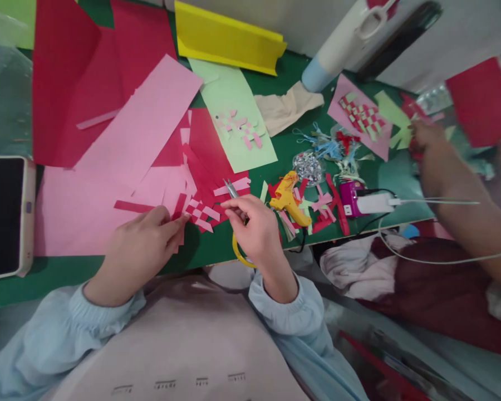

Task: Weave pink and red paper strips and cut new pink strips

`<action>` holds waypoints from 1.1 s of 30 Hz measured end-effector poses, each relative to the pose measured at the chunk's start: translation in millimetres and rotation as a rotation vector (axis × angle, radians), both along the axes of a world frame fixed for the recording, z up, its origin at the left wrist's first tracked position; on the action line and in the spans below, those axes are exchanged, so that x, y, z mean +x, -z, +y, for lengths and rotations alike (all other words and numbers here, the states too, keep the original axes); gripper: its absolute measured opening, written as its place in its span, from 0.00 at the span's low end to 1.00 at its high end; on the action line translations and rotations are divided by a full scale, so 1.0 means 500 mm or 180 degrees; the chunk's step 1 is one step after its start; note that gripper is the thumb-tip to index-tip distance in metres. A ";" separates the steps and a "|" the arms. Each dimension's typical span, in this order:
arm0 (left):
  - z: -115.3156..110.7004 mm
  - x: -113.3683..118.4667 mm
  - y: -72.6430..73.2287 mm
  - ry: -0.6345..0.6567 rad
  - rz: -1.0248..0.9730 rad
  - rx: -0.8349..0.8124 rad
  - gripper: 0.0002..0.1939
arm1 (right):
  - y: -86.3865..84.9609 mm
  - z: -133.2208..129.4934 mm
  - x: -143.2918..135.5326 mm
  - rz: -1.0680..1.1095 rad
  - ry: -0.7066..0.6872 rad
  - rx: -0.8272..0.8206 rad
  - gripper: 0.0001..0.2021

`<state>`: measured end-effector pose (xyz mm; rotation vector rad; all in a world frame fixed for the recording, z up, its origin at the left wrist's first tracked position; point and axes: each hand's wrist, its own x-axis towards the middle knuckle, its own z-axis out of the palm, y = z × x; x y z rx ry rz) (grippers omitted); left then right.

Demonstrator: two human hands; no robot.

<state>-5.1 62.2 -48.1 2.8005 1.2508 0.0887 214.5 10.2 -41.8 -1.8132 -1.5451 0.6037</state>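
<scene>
A small woven piece of pink and red paper strips (201, 214) lies near the front edge of the green table. My left hand (140, 245) pinches its left end between thumb and forefinger. To the right, my right hand (256, 228) is closed around a pair of scissors (232, 189). Their metal tips point away from me, and a yellow handle loop shows below the hand. The tips are over pink and red paper strips, apart from the woven piece. A loose red strip (132, 206) rests on pink paper beyond my left hand.
A yellow glue gun (290, 200) lies among paper scraps to the right, beside a purple power adapter (353, 199). A phone (6, 217) is at the left. Light green paper (237, 100) carries woven pieces. Another person's arm (455, 172) reaches in from the right.
</scene>
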 end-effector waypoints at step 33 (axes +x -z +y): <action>-0.012 0.038 -0.055 0.0122 0.0753 -0.0409 0.20 | 0.018 -0.004 -0.032 -0.1125 -0.0424 -0.0619 0.11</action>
